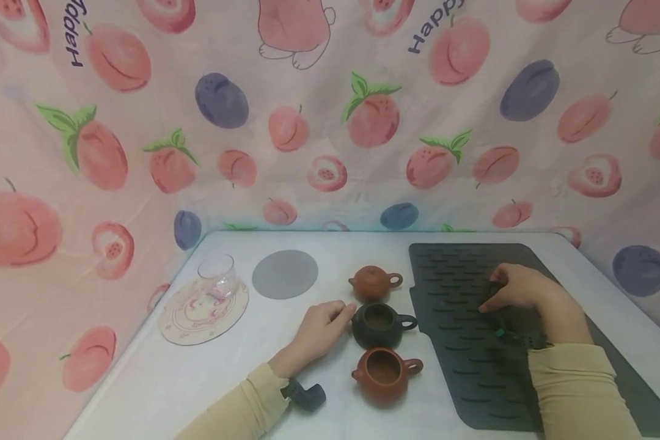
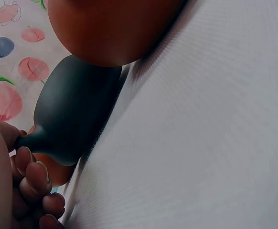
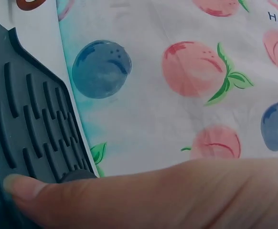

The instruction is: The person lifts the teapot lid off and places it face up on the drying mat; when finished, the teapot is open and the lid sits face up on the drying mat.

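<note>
My left hand (image 1: 321,330) pinches the spout of a black teapot (image 2: 72,109) between thumb and fingers. This pot (image 1: 378,335) is lidless, its handle pointing right. Just behind it stands a lidded reddish-brown teapot (image 1: 371,282); in front is a lidless one of the same colour (image 1: 384,385). Over the dark ribbed mat (image 1: 445,269), my right hand (image 1: 528,293) holds a small dark round lid (image 1: 492,289) between thumb and fingers, mostly hidden by the hand. In the right wrist view only the rim of this lid (image 3: 79,174) shows behind the thumb.
At the left, a clear glass (image 1: 218,275) stands on a round patterned mat (image 1: 189,327), with a grey round mat (image 1: 285,274) to its right. A fruit-print cloth (image 1: 319,140) rises behind the white table (image 1: 132,391). A dark camera (image 1: 307,396) is strapped at the left wrist.
</note>
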`<state>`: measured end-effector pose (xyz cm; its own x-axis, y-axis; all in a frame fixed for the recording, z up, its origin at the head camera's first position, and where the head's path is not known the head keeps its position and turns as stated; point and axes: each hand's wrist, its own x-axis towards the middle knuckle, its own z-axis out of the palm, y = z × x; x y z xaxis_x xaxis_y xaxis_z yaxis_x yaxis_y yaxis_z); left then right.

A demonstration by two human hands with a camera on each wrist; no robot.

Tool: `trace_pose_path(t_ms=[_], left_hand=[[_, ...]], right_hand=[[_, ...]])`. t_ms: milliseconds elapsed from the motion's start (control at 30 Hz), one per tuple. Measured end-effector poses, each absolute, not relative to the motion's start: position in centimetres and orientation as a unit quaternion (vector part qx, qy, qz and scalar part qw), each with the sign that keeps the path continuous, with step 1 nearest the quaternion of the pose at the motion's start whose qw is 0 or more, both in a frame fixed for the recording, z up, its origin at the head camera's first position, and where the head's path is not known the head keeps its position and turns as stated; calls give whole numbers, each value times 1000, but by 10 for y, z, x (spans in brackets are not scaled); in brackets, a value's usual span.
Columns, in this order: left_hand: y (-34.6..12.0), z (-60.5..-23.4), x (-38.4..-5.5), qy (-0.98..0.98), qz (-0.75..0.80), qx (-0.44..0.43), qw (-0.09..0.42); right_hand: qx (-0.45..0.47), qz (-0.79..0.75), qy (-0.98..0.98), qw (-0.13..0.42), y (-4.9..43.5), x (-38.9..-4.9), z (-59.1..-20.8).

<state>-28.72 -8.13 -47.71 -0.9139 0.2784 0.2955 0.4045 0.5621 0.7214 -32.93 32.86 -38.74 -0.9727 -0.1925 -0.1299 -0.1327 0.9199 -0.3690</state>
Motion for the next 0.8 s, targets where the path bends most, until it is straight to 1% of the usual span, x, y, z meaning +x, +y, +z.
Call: trace_pose_path(t_ms=[167,400,533,800], left_hand=[[-82,-477,-287,-879,-428,-194,75],[-81,-475,-287,-880,-428,-192,71],[-81,-477,-287,-881,-427,-191,71],[-81,-477,-286,-880,-430,-190,72]], right_hand=[[-91,-173,977,89,331,-332,-391],[-65,-173,978,92,333,-332,-399],[-67,-179,977,92,334,-333,-402],[-69,-177,977,100,334,-333,-403]])
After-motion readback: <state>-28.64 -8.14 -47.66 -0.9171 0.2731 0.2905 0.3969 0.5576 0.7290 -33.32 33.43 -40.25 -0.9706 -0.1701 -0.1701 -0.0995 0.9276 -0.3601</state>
